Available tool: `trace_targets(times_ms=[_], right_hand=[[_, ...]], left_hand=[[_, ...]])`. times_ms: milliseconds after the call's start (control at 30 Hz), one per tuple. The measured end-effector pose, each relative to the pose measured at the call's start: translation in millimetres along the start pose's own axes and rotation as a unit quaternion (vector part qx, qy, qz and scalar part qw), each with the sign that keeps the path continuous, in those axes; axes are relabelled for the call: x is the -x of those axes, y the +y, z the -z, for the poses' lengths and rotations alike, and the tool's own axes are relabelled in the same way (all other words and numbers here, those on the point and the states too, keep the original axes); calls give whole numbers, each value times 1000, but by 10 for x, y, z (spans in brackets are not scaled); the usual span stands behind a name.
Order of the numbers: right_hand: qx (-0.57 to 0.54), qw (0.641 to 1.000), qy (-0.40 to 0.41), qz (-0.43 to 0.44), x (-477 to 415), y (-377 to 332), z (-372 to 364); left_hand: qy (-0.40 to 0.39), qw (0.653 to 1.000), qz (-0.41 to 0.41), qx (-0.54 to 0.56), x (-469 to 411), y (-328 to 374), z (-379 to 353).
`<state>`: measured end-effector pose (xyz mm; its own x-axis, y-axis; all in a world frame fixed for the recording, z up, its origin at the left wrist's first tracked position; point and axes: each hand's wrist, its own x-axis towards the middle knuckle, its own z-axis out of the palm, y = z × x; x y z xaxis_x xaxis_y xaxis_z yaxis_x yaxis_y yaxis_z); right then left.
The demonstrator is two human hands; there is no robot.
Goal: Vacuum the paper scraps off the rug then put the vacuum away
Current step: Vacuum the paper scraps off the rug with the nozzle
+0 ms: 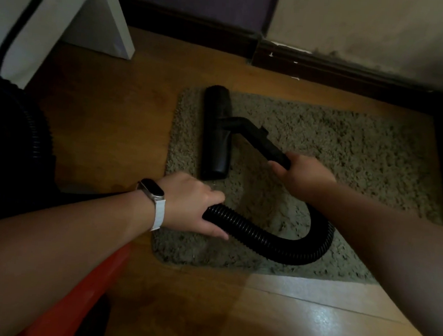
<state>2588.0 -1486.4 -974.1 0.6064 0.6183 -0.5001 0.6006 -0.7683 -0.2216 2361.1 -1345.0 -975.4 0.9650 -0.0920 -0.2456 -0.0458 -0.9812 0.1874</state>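
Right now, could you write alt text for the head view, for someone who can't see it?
A person's right hand grips a vacuum's wand and the left hand grips its ribbed black hose, with the nozzle flat on a shaggy rug. The rug lies on a wood floor near a wall; no scraps show in the dim light.

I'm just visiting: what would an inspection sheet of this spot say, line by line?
Surface: shaggy rug on a wooden floor.
Job's things: vacuum head flat on the rug's left part, joined by a tube to a ribbed hose; no paper scraps seen on the rug, though the light is dim.
Clutter: white flecks by the skirting.
Hands: left hand grips the hose; right hand grips the tube.
Cables: black cord down a white panel.
Surroundings: wall, red object lower left.
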Motion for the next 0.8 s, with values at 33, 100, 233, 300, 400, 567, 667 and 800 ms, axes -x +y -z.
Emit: trace_targets(times_ms=[33,100,233,300,400,567,667,800], right_hand=[[8,1000,-3,9,-4,-43,-2],[28,999,-4,21,-20,-125,8],[49,999,-11,20,-41,-206,57],[53,998,-15,19,-42,-230,57],[50,998,-16,24,-53,-300,24],[87,995,11,56,-34,-397,53],[86,994,23,59,-16,-318,94],[15,999,42,5,-7,-38,161]], left_hand=[[0,1000,-3,1,1,-6,-15],[3,1000,-9,7,2,-14,-44],[16,1000,-11,15,4,-12,-40],[16,1000,-14,15,3,2,-31],[22,999,-20,15,4,15,-27],[23,999,-17,23,20,-8,-52],[20,999,-7,34,22,-9,-54],[23,998,5,52,1,-5,-55]])
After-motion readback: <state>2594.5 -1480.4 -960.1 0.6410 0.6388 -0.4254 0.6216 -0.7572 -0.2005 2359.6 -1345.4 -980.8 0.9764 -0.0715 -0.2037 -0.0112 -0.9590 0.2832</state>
